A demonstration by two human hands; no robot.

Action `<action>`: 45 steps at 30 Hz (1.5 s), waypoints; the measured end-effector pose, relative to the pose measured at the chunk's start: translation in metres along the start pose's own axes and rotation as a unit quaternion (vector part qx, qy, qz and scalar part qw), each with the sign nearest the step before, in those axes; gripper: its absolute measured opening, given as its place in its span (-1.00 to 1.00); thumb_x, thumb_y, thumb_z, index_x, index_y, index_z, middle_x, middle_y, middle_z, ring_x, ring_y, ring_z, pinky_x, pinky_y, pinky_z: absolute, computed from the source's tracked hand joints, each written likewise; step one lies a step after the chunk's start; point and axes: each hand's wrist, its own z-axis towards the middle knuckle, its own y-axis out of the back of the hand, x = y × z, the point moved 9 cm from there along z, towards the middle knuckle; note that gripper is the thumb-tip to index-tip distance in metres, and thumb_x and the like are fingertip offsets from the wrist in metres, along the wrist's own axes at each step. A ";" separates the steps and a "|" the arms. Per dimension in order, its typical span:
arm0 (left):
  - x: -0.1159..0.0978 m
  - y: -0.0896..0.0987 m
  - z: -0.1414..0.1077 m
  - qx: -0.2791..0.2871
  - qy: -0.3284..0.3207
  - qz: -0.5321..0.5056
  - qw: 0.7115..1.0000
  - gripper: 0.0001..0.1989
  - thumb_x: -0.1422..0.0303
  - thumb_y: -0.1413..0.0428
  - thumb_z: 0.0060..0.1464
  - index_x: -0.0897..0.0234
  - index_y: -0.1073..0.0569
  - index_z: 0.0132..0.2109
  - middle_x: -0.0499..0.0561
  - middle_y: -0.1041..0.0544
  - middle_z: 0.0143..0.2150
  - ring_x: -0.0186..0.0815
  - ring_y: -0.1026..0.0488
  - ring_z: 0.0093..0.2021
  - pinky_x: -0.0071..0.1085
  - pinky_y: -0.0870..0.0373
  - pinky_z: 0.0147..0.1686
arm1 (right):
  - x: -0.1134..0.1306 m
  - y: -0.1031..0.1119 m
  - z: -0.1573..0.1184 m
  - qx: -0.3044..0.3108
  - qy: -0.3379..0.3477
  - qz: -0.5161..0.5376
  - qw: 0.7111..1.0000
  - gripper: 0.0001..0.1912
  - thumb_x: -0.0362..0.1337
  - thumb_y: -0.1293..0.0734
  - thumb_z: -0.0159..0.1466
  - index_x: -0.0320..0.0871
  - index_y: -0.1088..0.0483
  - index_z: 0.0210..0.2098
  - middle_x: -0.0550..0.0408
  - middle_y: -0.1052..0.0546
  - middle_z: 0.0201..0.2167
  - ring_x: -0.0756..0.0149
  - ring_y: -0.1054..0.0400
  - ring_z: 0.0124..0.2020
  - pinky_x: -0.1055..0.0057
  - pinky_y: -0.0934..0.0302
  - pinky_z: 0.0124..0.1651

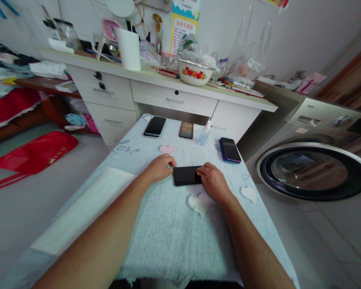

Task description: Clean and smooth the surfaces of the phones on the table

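Our left hand [163, 167] is at the near phone's left end, thumb and index tips close together; can't tell if anything is pinched. Our right hand [213, 180] has bunched fingertips on the right end of the near phone [186, 176], which lies flat, screen dark, between both sets of fingers. Beyond the left fingers: dark phone [155, 127]. Beyond the gap between hands: small brown phone [186, 130]. Beyond the right fingers: spray bottle [203, 134], then stacked phones [230, 150] farther right. All on the cloth [174, 228].
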 end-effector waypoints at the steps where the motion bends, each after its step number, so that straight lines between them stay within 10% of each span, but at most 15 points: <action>1: 0.000 0.000 0.000 -0.001 -0.001 -0.002 1.000 -0.83 0.59 -0.05 -0.11 0.32 -0.48 -0.36 0.00 -0.44 -0.31 -0.32 -0.39 -0.27 -0.43 -0.31 -0.23 | 0.002 0.000 0.000 0.001 0.010 0.004 1.000 -0.75 -0.45 -0.19 0.30 -0.16 -0.51 -0.29 0.06 -0.43 -0.31 0.37 -0.31 -0.24 0.49 -0.12 -0.14; 45: -0.001 0.000 -0.001 -0.003 -0.004 -0.004 1.000 -0.84 0.56 -0.05 -0.10 0.31 -0.48 -0.37 -0.01 -0.44 -0.32 -0.32 -0.40 -0.28 -0.42 -0.32 -0.23 | -0.003 -0.001 0.002 -0.005 -0.021 -0.014 1.000 -0.75 -0.45 -0.20 0.29 -0.14 -0.51 -0.24 0.06 -0.45 -0.26 0.35 -0.31 -0.21 0.49 -0.12 -0.13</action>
